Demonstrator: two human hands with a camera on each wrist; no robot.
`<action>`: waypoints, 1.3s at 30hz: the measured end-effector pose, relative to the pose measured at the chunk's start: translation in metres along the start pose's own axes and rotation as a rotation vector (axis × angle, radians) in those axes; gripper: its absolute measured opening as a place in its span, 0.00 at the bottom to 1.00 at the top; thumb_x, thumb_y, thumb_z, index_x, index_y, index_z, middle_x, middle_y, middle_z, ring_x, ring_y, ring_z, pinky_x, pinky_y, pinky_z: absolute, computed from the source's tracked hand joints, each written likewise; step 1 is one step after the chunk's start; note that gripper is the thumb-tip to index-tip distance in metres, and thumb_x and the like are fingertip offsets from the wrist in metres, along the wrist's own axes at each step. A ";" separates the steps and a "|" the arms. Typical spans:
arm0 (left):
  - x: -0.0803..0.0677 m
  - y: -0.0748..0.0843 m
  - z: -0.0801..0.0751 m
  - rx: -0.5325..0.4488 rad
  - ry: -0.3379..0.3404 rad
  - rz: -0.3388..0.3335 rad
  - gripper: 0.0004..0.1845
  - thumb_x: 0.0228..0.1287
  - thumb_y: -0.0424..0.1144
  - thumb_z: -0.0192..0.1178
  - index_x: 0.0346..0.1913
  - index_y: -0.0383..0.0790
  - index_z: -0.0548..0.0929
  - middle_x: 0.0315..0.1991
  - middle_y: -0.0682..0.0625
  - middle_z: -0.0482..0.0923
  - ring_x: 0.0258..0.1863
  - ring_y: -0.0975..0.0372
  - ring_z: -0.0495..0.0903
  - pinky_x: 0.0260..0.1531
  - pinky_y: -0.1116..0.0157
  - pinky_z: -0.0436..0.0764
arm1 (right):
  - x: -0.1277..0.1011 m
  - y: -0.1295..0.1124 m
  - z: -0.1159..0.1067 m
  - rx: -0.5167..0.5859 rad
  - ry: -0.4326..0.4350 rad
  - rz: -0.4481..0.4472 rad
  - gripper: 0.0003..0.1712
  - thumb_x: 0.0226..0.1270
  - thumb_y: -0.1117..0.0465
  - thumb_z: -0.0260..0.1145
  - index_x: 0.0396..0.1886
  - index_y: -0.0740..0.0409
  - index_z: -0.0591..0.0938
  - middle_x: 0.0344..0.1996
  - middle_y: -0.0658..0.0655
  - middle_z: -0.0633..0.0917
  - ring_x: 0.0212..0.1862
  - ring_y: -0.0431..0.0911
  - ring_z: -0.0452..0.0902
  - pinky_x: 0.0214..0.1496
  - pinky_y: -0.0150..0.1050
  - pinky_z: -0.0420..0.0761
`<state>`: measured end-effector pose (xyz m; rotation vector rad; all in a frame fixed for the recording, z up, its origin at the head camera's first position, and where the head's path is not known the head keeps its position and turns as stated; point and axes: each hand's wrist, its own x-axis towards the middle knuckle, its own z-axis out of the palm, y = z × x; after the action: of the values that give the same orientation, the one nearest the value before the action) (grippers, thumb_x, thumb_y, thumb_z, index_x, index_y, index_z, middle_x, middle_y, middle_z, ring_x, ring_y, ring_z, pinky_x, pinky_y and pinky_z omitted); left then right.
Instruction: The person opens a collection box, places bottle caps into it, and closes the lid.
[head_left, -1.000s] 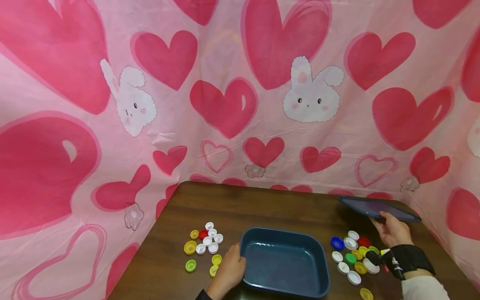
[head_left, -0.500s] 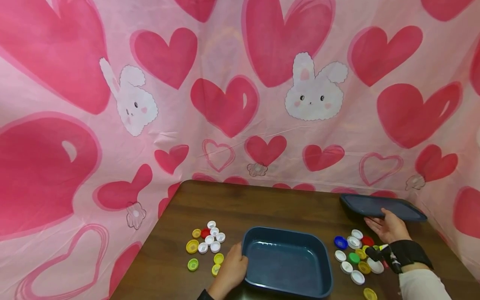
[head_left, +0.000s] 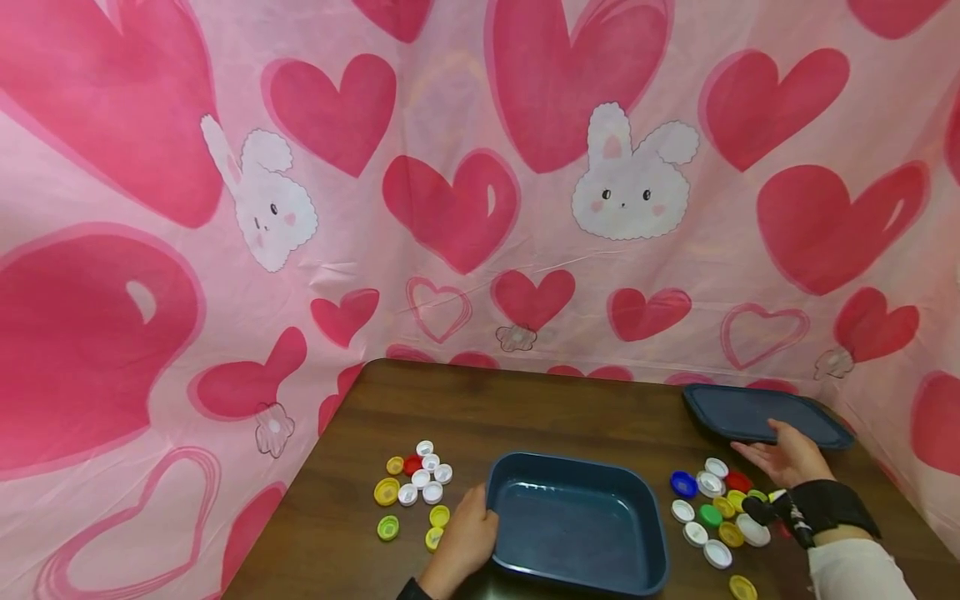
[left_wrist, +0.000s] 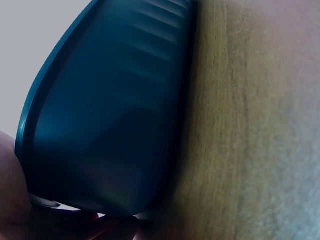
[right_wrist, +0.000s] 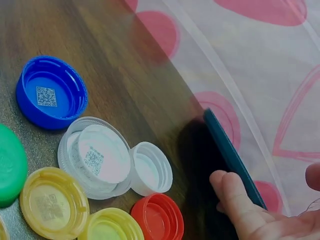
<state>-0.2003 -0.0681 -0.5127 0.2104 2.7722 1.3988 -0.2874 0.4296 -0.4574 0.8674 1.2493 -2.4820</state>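
Note:
A dark blue rectangular plastic box (head_left: 577,525) stands open-topped on the table, its inside bare. My left hand (head_left: 465,533) grips the box's left wall, and the left wrist view shows fingers at the box's (left_wrist: 110,110) corner. A flat dark blue lid (head_left: 765,412) lies at the table's far right. By its near edge is my right hand (head_left: 787,457), fingers extended and thumb spread away. In the right wrist view, the fingertips (right_wrist: 227,187) are at the edge of the lid (right_wrist: 232,155); whether they touch it I cannot tell.
Several bottle caps (head_left: 710,517) in blue, white, red, green and yellow lie right of the box. Another group of caps (head_left: 422,479) lies to its left. A pink heart-patterned cloth (head_left: 450,208) hangs behind the brown wooden table (head_left: 525,408).
The lid has come down from a tilt to lie nearly flat. My right hand has loosened from it and drawn slightly towards me. My left hand keeps its hold on the box.

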 end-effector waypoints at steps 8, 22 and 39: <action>0.000 0.000 0.000 0.008 0.005 -0.001 0.22 0.67 0.29 0.51 0.62 0.24 0.74 0.57 0.32 0.76 0.58 0.38 0.76 0.58 0.34 0.71 | -0.003 0.004 0.003 -0.040 0.035 -0.023 0.43 0.80 0.45 0.36 0.72 0.37 0.15 0.75 0.55 0.19 0.80 0.55 0.33 0.69 0.45 0.62; 0.001 0.003 -0.001 0.007 -0.009 -0.025 0.22 0.69 0.30 0.51 0.63 0.24 0.73 0.57 0.33 0.76 0.58 0.39 0.76 0.59 0.35 0.71 | -0.007 0.009 0.011 -0.290 0.226 -0.128 0.39 0.81 0.47 0.37 0.80 0.47 0.31 0.77 0.70 0.27 0.79 0.64 0.43 0.65 0.46 0.68; -0.001 0.000 -0.002 0.002 -0.018 -0.003 0.22 0.68 0.29 0.51 0.63 0.24 0.73 0.57 0.33 0.76 0.58 0.39 0.76 0.59 0.35 0.71 | -0.039 0.062 0.057 -1.686 0.023 -0.864 0.29 0.71 0.62 0.62 0.63 0.79 0.70 0.57 0.83 0.73 0.52 0.72 0.76 0.48 0.62 0.80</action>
<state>-0.1998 -0.0701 -0.5116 0.2173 2.7587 1.3869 -0.2518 0.3445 -0.4485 -0.1927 3.1251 -0.7276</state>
